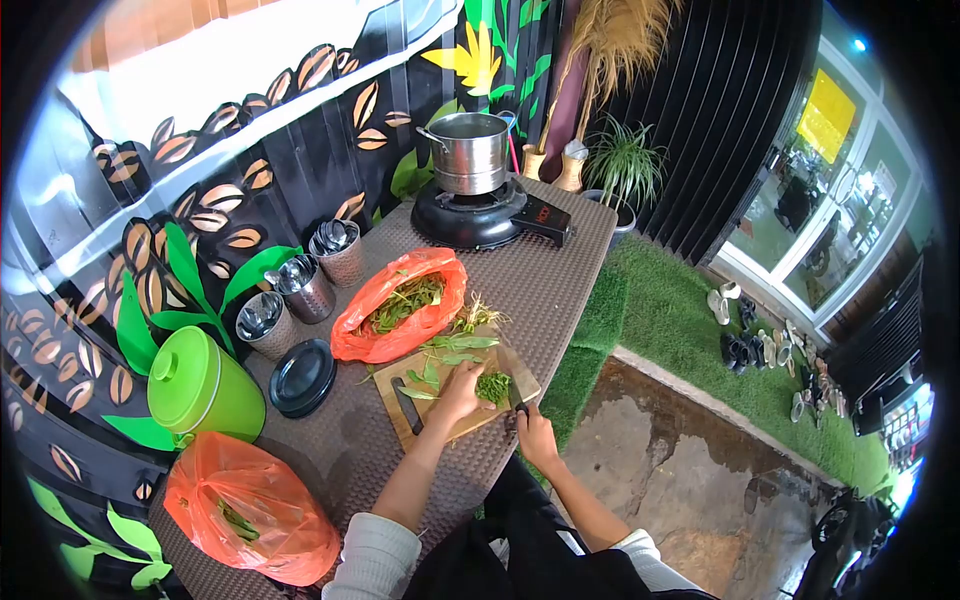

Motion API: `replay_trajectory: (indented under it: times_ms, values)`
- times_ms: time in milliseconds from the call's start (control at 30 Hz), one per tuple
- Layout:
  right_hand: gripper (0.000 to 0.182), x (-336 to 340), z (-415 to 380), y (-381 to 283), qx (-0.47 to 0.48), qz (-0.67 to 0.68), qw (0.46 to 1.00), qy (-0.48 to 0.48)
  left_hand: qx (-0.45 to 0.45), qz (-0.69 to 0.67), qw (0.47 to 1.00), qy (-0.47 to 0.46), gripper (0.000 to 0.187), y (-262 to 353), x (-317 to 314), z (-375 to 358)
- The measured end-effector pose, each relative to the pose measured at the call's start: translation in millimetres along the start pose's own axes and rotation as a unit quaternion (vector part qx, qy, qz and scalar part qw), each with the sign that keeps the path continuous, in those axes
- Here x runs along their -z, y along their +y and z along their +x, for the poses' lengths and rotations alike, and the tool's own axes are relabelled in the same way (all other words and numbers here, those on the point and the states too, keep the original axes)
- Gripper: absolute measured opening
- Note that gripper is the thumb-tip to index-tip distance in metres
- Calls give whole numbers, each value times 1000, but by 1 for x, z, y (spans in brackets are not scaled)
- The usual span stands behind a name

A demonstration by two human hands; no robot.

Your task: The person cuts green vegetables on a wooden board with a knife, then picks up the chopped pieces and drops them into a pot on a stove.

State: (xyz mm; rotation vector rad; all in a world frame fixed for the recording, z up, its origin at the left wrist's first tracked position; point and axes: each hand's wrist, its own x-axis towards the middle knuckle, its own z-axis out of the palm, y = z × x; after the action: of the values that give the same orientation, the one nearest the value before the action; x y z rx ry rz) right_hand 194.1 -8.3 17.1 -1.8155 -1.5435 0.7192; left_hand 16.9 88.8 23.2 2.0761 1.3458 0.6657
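Observation:
A wooden cutting board point(470, 429) lies near the table's front edge with a small mound of finely chopped greens point(492, 388) on it. My left hand point(462, 390) rests on the board, its fingers curled against the left side of the greens. The handle of a knife point(519, 376) is in my right hand point(537, 438), at the board's right edge; the broad blade stands just right of the mound. Loose green leaves point(455, 345) lie across the board's far side. A second dark handle point(408, 405) rests along the board's left side.
Behind the board sits an open orange plastic bag point(350, 342) of leaves, with trimmed roots point(482, 314) beside it. A pot point(468, 160) stands on a portable stove point(465, 222). Cutlery cups point(303, 292), dark plates point(303, 378), a green container point(200, 380) and a tied orange bag point(250, 500) are leftward.

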Motion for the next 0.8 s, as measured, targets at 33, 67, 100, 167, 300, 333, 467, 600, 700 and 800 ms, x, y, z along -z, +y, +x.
replay_trajectory:
  times_ms: [33, 67, 100, 167, 300, 333, 467, 600, 700, 800]
  values:
    - [24, -2, -1, -1, 0, 8, 1000, -5, 0, -19, 1000, -9, 89, -1, -2, 1]
    - [24, -3, -2, -2, -1, 8, 1000, -6, -1, -38, 999, -18, 83, -2, -4, 2]
    - [25, -4, -3, -2, 12, 14, 1000, -3, 0, -38, 999, -19, 83, -6, -7, 3]
    - [25, -6, -5, -4, 23, 19, 1000, 1, -28, -25, 999, 1, 77, -12, -15, 4]
    - [27, -13, -5, 0, 17, -7, 1000, -21, -57, -21, 997, 42, 75, 4, -10, -5]
    - [28, -15, -6, 1, 23, -10, 999, -28, -57, -49, 995, 67, 71, 23, 1, -12]
    - [29, -15, -7, -3, 30, -7, 999, -28, -66, -58, 994, 71, 57, 35, 6, -22]
    - [29, -14, -7, -7, 30, 2, 999, -26, -123, -23, 988, 88, 54, 5, -16, -23]
    - [28, -14, -6, -7, 28, 15, 999, -31, -121, 5, 987, 103, 48, 7, -16, -25]
    - [26, -14, -5, -7, 84, 30, 996, -14, -94, -67, 986, 120, 45, 11, -15, -25]
